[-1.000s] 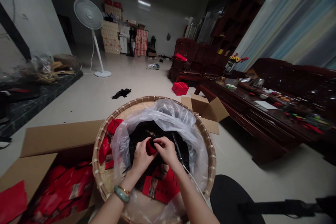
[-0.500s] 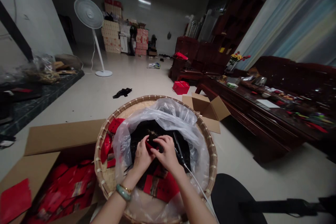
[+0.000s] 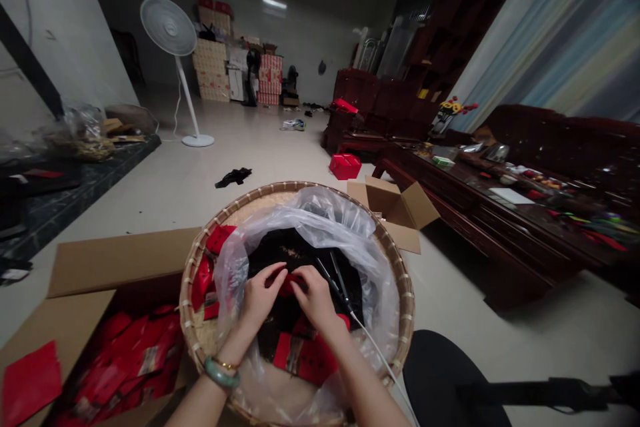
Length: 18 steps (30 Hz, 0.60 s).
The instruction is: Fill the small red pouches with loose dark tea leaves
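Note:
Both my hands meet over the black contents of a clear plastic bag (image 3: pixel 383 287) that lines a round woven bamboo basket (image 3: pixel 409 293). My left hand (image 3: pixel 259 297), with bangles on its wrist, pinches one side of a small red packet (image 3: pixel 287 285). On the other side, my right hand (image 3: pixel 313 293) grips it with thumb and fingers. Much of the packet is hidden by the fingers. Just right of my right hand lies a black corded tool with two long arms, like a hair straightener (image 3: pixel 337 277). Flat red packets (image 3: pixel 305 357) lie below my hands.
At the left, a cardboard box (image 3: pixel 125 260) holds many red packets (image 3: pixel 125 367). Another open carton (image 3: pixel 400 210) stands behind the basket. A black round seat (image 3: pixel 445 380) is at the lower right, near a dark wooden table (image 3: pixel 465 207). A white fan (image 3: pixel 170 27) stands farther back.
My hands have turned and drawn closer together around the red packet, the fingertips now pinching its edge. My left forearm has shifted left. More of the straightener-like tool shows.

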Available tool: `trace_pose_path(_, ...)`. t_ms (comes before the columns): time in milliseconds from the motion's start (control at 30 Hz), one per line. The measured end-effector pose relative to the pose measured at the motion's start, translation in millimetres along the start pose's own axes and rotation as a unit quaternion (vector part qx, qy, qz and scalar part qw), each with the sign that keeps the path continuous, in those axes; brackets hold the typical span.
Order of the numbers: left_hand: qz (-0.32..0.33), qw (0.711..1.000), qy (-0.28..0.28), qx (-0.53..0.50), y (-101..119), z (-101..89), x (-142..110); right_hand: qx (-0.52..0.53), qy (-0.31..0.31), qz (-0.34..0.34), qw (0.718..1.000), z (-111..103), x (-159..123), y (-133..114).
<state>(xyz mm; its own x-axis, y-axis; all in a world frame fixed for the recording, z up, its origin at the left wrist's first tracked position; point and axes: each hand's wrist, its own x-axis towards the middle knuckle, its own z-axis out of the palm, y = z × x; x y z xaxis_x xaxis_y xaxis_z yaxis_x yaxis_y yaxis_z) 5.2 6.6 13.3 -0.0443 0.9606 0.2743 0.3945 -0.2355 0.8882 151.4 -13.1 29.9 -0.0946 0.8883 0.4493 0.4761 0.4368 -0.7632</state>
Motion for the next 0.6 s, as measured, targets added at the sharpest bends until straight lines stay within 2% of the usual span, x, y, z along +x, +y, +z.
trace_pose_path(67, 0.011, 0.999, 0.024, 0.022, 2.9, 0.6, 0.9, -0.011, -0.006, -0.006, 1.0, 3.7, -2.0, 0.8)
trace_pose_path(133, 0.05, 0.997, 0.035, 0.038, 7.5, 0.8, 1.7, -0.029, -0.003, -0.01, 1.0, 6.9, -3.0, 0.9)
trace_pose_path(233, 0.123, 0.989, 0.028, 0.071, 14.3, -0.1, 4.6, -0.046, 0.007, -0.014, 0.999, 9.0, -3.1, 0.9)
trace_pose_path(300, 0.148, 0.984, 0.015, 0.099, 17.1, -1.8, 7.9, -0.051, 0.011, -0.017, 0.999, 8.3, -2.9, 0.9)
trace_pose_path(367, 0.147, 0.983, 0.0, 0.109, 18.0, -4.7, 11.4, -0.054, 0.015, -0.024, 0.998, 5.6, -2.5, 0.7)
trace_pose_path(467, 0.121, 0.989, -0.039, 0.07, 16.5, -11.5, 14.8, -0.063, 0.02, -0.043, 0.997, -2.0, -0.9, -1.4)
trace_pose_path(600, 0.048, 0.988, -0.142, -0.018, 11.3, -21.5, 14.9, -0.056, 0.026, -0.083, 0.995, -14.8, 2.3, -8.7)
